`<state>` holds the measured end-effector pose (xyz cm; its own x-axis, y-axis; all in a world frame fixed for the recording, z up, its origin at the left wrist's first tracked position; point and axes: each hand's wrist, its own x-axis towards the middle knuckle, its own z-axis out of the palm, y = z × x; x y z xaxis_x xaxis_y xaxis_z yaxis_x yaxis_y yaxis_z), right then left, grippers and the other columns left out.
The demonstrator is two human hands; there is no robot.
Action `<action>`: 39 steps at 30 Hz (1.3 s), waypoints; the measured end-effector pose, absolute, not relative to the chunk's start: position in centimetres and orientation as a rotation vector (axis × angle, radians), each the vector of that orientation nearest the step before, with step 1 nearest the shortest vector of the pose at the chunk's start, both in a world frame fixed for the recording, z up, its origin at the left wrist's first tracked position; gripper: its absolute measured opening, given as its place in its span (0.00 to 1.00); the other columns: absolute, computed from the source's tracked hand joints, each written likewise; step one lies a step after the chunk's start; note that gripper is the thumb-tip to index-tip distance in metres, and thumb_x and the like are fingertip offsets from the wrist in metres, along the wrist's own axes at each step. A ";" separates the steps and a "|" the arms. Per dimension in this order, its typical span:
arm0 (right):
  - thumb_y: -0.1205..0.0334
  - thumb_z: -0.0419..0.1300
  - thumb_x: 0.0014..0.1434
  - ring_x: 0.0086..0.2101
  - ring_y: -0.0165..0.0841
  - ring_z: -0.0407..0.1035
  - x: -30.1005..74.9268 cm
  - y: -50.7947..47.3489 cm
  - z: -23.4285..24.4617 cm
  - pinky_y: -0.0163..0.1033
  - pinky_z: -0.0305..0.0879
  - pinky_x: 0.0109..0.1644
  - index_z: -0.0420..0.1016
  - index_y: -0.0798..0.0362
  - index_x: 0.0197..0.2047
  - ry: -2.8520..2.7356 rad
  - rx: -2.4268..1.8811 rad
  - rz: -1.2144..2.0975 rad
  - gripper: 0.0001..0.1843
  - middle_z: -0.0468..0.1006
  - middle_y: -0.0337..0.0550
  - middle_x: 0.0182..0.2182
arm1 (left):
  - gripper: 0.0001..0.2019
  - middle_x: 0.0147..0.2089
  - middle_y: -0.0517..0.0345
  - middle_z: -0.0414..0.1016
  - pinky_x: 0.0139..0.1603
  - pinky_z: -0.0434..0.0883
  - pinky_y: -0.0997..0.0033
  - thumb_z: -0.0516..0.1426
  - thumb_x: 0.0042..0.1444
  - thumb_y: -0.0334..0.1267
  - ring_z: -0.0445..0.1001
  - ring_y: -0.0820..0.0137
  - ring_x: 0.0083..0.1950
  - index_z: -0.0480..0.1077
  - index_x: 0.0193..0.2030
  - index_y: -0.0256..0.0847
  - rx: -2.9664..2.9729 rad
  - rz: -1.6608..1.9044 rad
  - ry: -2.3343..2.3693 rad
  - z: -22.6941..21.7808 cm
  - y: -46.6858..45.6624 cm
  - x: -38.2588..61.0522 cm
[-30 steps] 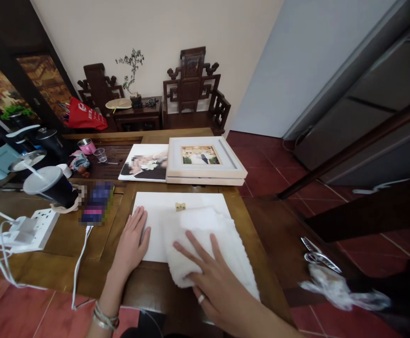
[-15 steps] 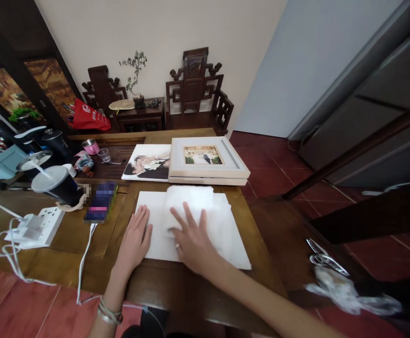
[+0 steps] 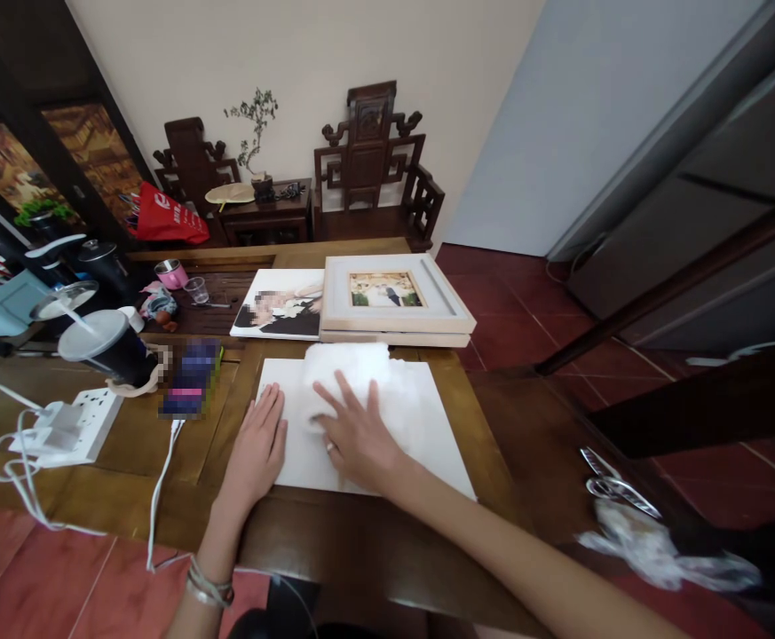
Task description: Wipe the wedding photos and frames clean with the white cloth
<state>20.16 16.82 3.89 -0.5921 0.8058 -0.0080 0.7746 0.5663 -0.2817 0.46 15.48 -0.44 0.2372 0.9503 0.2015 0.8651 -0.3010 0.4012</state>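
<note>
Head view: pressing down on the white cloth (image 3: pixel 347 357) with fanned, unclenched fingers of the right hand (image 3: pixel 364 444). Cannot tell, through the blur, of any pinch by the thumb. Resting the left hand (image 3: pixel 257 444) at the left edge of the white board (image 3: pixel 437 435), with straight fingers close together, grasping nothing.

Compared with a second ago, moved the cloth from the board's near right part to its far edge, and leftward. Now overlapping that edge, close to the frames (image 3: pixel 393 330); cannot tell touching from apart. Leaving bare much of the board's right side; no longer showing the small yellowish tab, probably covered by cloth or hand. Likely a rubbing sweep over the board, steadied from the left.

Farther out, lying as before on the table (image 3: pixel 300 532): stacked frames beyond the board, with the photo (image 3: pixel 294 318) just left; then, well to the left, phone (image 3: pixel 193 377), lidded cup (image 3: pixel 104 346) and power strip (image 3: pixel 94 426).
</note>
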 end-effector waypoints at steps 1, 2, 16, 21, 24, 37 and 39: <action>0.66 0.52 0.59 0.66 0.59 0.31 19.6 17.7 3.9 0.79 0.32 0.59 0.72 0.52 0.55 -2.665 -1.400 0.348 0.21 0.49 0.50 0.68 | 0.24 0.71 0.45 0.53 0.70 0.50 0.51 0.43 0.67 0.38 0.48 0.63 0.72 0.52 0.68 0.37 2.297 0.617 1.715 -0.4 15.5 0.5; 0.65 0.53 0.60 0.66 0.61 0.31 19.1 18.2 3.9 0.80 0.32 0.58 0.72 0.53 0.55 -2.661 -1.437 0.313 0.21 0.49 0.52 0.68 | 0.24 0.71 0.46 0.53 0.70 0.51 0.51 0.43 0.67 0.38 0.48 0.63 0.72 0.52 0.68 0.38 2.293 0.626 1.713 -0.4 15.5 0.5; 0.61 0.57 0.57 0.65 0.61 0.24 21.0 9.6 4.4 0.78 0.17 0.58 0.76 0.53 0.47 -2.808 -1.051 0.665 0.15 0.44 0.51 0.69 | 0.24 0.71 0.46 0.51 0.70 0.51 0.49 0.41 0.67 0.35 0.47 0.64 0.72 0.51 0.69 0.38 2.337 0.596 1.703 -0.2 15.3 0.5; 0.64 0.53 0.58 0.66 0.57 0.29 20.2 14.3 3.9 0.76 0.25 0.61 0.74 0.51 0.52 -2.679 -1.265 0.473 0.19 0.48 0.48 0.69 | 0.24 0.71 0.45 0.52 0.70 0.51 0.48 0.42 0.67 0.37 0.47 0.62 0.72 0.52 0.69 0.37 2.298 0.606 1.696 -0.3 15.4 0.5; 0.62 0.51 0.60 0.66 0.61 0.32 18.3 16.6 4.1 0.78 0.30 0.59 0.72 0.53 0.55 -2.618 -1.438 0.392 0.21 0.49 0.53 0.68 | 0.24 0.71 0.47 0.52 0.70 0.49 0.48 0.41 0.68 0.39 0.47 0.63 0.72 0.51 0.69 0.39 2.222 0.690 1.648 0.1 15.1 0.5; 0.64 0.53 0.56 0.66 0.52 0.42 19.1 11.3 6.4 0.73 0.27 0.63 0.75 0.53 0.48 -2.736 -0.937 0.800 0.18 0.64 0.48 0.63 | 0.28 0.73 0.53 0.46 0.72 0.46 0.55 0.34 0.68 0.48 0.45 0.64 0.73 0.45 0.71 0.41 2.011 1.022 1.516 0.7 14.4 -0.1; 0.65 0.52 0.55 0.65 0.50 0.46 20.1 11.9 7.1 0.71 0.30 0.64 0.75 0.52 0.47 -2.697 -1.036 0.843 0.18 0.68 0.47 0.60 | 0.26 0.72 0.50 0.48 0.71 0.47 0.53 0.37 0.69 0.45 0.46 0.64 0.73 0.46 0.71 0.40 2.093 0.874 1.557 0.4 14.6 0.1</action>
<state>20.11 11.88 7.05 -0.7552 0.6513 -0.0743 0.5776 0.6075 -0.5453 0.05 14.59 0.43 0.1893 0.9496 0.2497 0.7080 -0.3082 0.6354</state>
